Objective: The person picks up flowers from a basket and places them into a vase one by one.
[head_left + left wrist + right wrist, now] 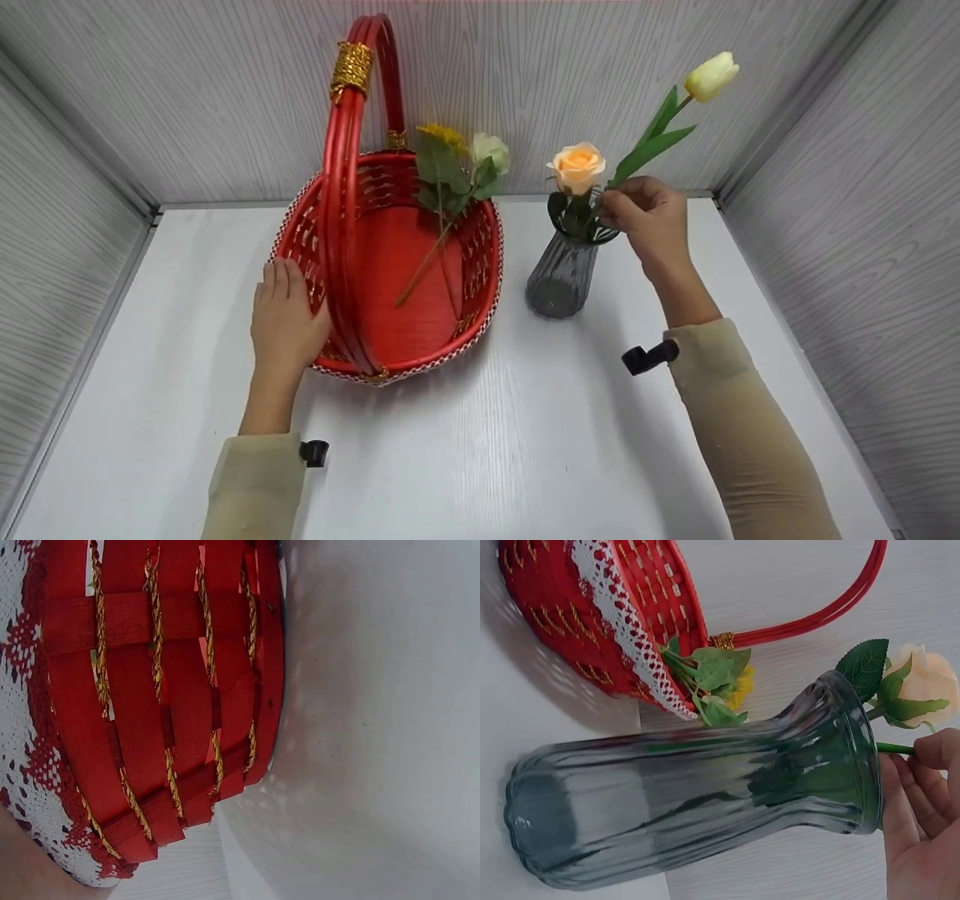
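- Right hand (656, 217): thumb and fingertips close in a pinch on the stem of a pale yellow artificial tulip with long green leaves (711, 76). The bloom slants up and outward, well clear of the neighbouring flower.
- Receiving vessel: a fluted, smoky grey glass vase (562, 270) stands upright on the white table (480, 450). In the right wrist view, the pinched stem meets its flared mouth.
- Left hand (289, 319): the fingers lie close together over the rim of a red woven basket with an arched handle and lace edging (379, 285), thumb spread towards the handle. Whether they curl round the rim cannot be told.
- Done, as judged from the arrangement: one peach-orange artificial rose (577, 166) sits in the vase, its leaves at the mouth.
- Under way: the tulip appears partly inserted and depends on the pinch. A dark stem shows through the glass down to the base; which flower it belongs to is unclear.
- Apparently left: a yellow flower (442, 135) and a creamy white flower (489, 152) lean on the basket's far right rim, stems inside.
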Motion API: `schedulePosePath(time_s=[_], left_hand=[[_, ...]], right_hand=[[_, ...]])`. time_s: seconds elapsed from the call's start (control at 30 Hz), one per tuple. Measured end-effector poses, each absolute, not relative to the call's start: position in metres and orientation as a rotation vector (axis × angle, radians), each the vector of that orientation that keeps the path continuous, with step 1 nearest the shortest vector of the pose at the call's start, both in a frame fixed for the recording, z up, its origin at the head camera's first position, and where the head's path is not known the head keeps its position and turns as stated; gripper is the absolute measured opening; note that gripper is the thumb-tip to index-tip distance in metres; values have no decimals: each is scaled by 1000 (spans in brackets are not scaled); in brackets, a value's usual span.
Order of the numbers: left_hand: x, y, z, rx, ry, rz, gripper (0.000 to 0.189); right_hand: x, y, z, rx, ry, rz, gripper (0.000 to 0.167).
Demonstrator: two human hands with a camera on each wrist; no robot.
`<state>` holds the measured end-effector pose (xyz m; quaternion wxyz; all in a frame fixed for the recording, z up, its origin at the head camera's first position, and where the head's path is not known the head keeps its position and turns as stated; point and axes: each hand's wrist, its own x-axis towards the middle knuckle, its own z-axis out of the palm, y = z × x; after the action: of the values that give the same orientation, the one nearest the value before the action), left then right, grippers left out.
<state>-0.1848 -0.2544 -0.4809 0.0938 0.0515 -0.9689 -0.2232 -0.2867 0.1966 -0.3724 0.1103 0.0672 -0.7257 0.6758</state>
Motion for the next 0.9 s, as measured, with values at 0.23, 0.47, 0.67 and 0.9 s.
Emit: schedulePosePath(time_s=[0.23, 0.47, 0.67, 0.9], left_hand=[[-184, -254, -482, 149, -2867, -665, 78], [-184, -255, -482, 143, -2846, -677, 77], [-184, -255, -482, 146, -2849, -676, 77], [-185, -256, -483, 148, -2860, -673, 76]], right_hand=[[-286, 193, -371, 190, -2155, 2031, 16], [-284, 195, -363, 207, -2297, 1900, 17], [-281, 199, -356, 126, -2429, 1811, 19], [-276, 205, -354, 108, -2538, 1675, 23]])
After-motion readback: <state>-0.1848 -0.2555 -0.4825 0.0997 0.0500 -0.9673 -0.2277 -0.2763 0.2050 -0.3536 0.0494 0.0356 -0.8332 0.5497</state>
